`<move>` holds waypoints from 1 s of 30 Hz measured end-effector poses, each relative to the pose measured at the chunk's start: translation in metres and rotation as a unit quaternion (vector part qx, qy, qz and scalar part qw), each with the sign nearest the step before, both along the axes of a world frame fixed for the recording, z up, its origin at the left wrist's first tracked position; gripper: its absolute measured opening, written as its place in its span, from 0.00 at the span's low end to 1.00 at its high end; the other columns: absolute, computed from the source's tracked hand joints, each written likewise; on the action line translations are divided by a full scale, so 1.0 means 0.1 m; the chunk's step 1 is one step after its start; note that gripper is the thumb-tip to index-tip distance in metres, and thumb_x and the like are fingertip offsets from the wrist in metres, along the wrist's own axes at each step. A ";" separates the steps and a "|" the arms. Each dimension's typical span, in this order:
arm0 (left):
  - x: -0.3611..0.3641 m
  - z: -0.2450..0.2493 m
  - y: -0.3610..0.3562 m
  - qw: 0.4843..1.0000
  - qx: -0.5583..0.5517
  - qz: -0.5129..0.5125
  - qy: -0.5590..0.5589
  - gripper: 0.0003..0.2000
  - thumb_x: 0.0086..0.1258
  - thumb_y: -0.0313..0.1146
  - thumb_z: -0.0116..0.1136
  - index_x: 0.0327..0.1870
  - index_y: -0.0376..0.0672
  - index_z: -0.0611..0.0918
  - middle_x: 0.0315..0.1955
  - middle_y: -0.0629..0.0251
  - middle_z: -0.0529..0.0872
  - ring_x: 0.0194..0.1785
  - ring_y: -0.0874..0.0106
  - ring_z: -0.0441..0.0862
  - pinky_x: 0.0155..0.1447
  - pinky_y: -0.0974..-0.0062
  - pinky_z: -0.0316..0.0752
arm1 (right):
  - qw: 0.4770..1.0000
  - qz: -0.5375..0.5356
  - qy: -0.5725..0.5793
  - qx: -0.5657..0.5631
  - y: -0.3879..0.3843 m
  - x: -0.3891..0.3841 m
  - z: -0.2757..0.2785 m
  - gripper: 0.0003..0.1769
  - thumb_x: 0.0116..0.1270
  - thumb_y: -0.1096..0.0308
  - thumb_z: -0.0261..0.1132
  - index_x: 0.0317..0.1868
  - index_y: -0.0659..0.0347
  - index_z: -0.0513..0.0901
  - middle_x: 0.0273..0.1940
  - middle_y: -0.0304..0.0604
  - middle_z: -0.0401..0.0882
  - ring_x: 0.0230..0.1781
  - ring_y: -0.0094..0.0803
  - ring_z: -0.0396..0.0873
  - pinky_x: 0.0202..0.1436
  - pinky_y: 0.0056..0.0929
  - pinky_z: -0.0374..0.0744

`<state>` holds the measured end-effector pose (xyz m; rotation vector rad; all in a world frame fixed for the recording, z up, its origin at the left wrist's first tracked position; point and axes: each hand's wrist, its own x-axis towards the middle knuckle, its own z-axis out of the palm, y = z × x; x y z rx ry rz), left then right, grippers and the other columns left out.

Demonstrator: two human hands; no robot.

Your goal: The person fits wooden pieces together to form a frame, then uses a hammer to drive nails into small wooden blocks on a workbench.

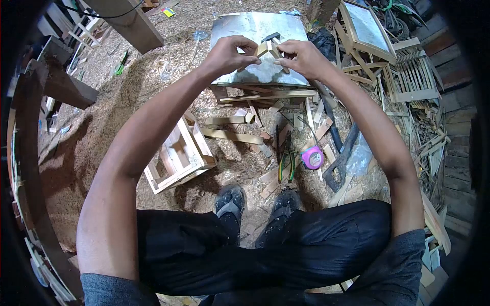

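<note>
Over a low metal-topped bench (229,33), my left hand (234,53) pinches the left side of a small wooden piece (266,49) between thumb and fingers. The right side of the same piece is between the thumb and fingers of my right hand (302,57). The piece looks angled, with a peak pointing up. Just behind it lies a hammer (271,37), its handle partly hidden by the wood and my right hand.
On the shavings-covered floor are a wooden frame box (181,153), pliers (287,160), a pink tape measure (312,157), a handsaw (341,166) and wood offcuts (232,135). A framed panel (365,28) leans at the right. A post (125,23) stands at upper left.
</note>
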<state>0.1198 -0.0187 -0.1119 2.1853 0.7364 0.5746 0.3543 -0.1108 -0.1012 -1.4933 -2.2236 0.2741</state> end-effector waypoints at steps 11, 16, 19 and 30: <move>0.03 -0.08 0.00 0.999 -0.003 -0.019 -0.029 0.17 0.60 0.32 0.74 0.47 0.33 0.85 0.39 0.61 0.87 0.35 0.76 0.85 0.36 0.75 0.82 | 1.000 -0.006 0.023 0.005 0.00 0.03 -0.01 0.21 0.62 0.64 0.74 0.51 0.68 0.84 0.47 0.53 0.84 0.45 0.42 0.84 0.51 0.33 0.80; 0.02 -0.12 0.03 0.998 -0.011 -0.019 -0.054 0.18 0.57 0.33 0.76 0.47 0.34 0.86 0.42 0.58 0.86 0.43 0.69 0.85 0.44 0.72 0.83 | 0.999 0.016 0.006 0.034 0.02 0.04 -0.04 0.20 0.62 0.65 0.73 0.51 0.67 0.84 0.47 0.53 0.84 0.45 0.43 0.84 0.51 0.33 0.80; 0.02 -0.11 0.04 0.998 0.000 -0.031 -0.050 0.18 0.59 0.32 0.75 0.47 0.33 0.85 0.41 0.60 0.85 0.41 0.73 0.86 0.40 0.75 0.84 | 1.000 0.007 0.012 0.008 0.00 0.02 0.00 0.20 0.61 0.66 0.74 0.51 0.67 0.84 0.47 0.53 0.84 0.45 0.42 0.84 0.51 0.33 0.80; 0.02 -0.01 -0.03 0.998 -0.045 -0.023 -0.031 0.14 0.61 0.28 0.72 0.45 0.32 0.85 0.36 0.62 0.85 0.30 0.78 0.83 0.32 0.76 0.79 | 1.000 -0.013 0.013 -0.020 0.00 -0.01 0.04 0.21 0.60 0.67 0.74 0.52 0.69 0.84 0.48 0.52 0.85 0.46 0.40 0.84 0.52 0.32 0.80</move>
